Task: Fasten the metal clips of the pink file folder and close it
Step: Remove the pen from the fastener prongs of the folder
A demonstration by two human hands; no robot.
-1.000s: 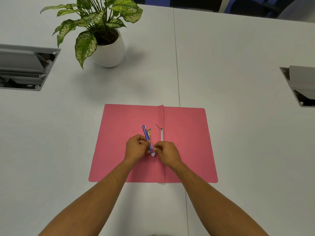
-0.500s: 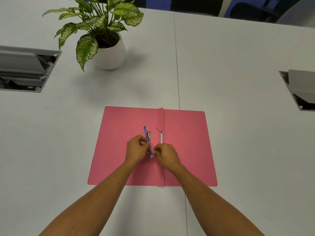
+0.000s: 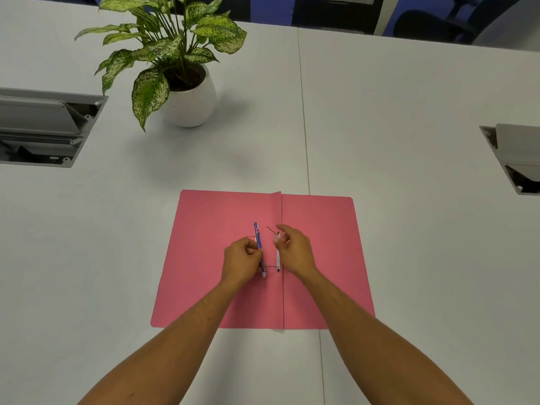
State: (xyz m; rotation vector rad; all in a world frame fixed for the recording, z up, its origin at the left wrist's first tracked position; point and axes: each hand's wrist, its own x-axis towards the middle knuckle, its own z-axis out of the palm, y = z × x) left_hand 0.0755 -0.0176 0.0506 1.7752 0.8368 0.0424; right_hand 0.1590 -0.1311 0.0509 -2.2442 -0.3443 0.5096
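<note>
The pink file folder [image 3: 321,258] lies open and flat on the white table. A white fastener strip [image 3: 278,255] runs along its centre fold, with thin metal prongs sticking out at its upper and lower ends. My left hand [image 3: 242,258] is closed around a blue clip bar [image 3: 259,247] just left of the fold. My right hand [image 3: 293,249] hovers at the strip's upper end with the fingers spread and nothing in them, next to the upper prong [image 3: 271,230].
A potted plant in a white pot [image 3: 190,100] stands behind the folder to the left. Open cable boxes are sunk into the table at the far left [image 3: 43,130] and far right [image 3: 517,159]. Chairs stand beyond the far table edge.
My right hand has let go of the blue bar's lower end and moved up and right to the strip's upper prong. My left hand keeps hold of the bar.
</note>
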